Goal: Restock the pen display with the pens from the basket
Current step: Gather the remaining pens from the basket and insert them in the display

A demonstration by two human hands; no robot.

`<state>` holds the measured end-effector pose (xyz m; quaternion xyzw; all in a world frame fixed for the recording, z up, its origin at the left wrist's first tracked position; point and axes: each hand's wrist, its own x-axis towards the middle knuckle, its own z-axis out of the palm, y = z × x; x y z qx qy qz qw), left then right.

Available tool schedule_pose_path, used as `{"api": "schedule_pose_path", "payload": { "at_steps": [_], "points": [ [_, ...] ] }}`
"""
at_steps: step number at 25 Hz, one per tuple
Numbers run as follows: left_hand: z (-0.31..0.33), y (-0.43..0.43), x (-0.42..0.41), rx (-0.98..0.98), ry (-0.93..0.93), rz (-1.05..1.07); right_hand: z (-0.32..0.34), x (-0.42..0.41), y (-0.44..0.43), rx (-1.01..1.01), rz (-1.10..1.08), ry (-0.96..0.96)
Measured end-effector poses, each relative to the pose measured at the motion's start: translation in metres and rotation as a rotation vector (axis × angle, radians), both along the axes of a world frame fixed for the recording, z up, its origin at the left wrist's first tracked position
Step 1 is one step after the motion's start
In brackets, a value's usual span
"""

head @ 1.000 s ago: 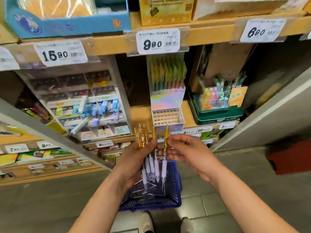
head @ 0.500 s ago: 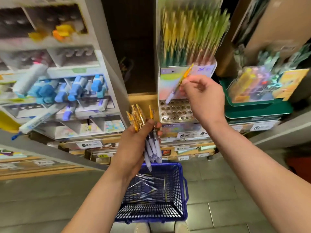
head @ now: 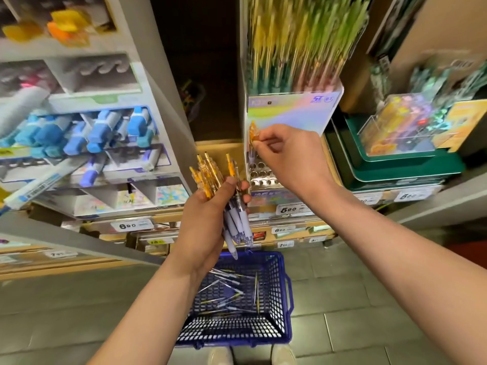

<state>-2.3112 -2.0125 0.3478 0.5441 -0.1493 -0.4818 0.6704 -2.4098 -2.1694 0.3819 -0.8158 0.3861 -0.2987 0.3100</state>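
Note:
My left hand grips a bundle of pens with amber tops and pale lilac grips, held upright above the basket. My right hand pinches a single amber pen by its top, standing it upright over the far left corner of the pen display's hole tray. The display's iridescent panel rises behind it, with rows of yellow and green pens above. A blue plastic basket on the floor below holds several loose pens.
A marker display with blue-capped markers stands on the shelf at left. Green trays with a clear box of items sit at right. Price tags line the shelf edge. My shoes show behind the basket on the tiled floor.
My right hand carried one pen from the bundle up to the display, then lowered it upright at the hole tray's left corner. The view moved closer to the shelf.

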Motion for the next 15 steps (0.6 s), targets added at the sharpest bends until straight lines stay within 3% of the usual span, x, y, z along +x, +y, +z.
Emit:
{"api": "schedule_pose_path", "payload": {
  "at_steps": [10, 12, 15],
  "points": [
    [0.002, -0.006, -0.009, 0.025, 0.025, -0.047, 0.004, 0.004, 0.007, 0.061, -0.071, 0.170],
    [0.003, -0.007, -0.008, 0.030, -0.001, -0.059, 0.006, -0.005, 0.017, 0.252, -0.072, 0.126],
    [0.003, -0.008, -0.005, 0.038, -0.074, -0.127, 0.007, -0.017, 0.038, 0.718, 0.061, -0.033]
  ]
}}
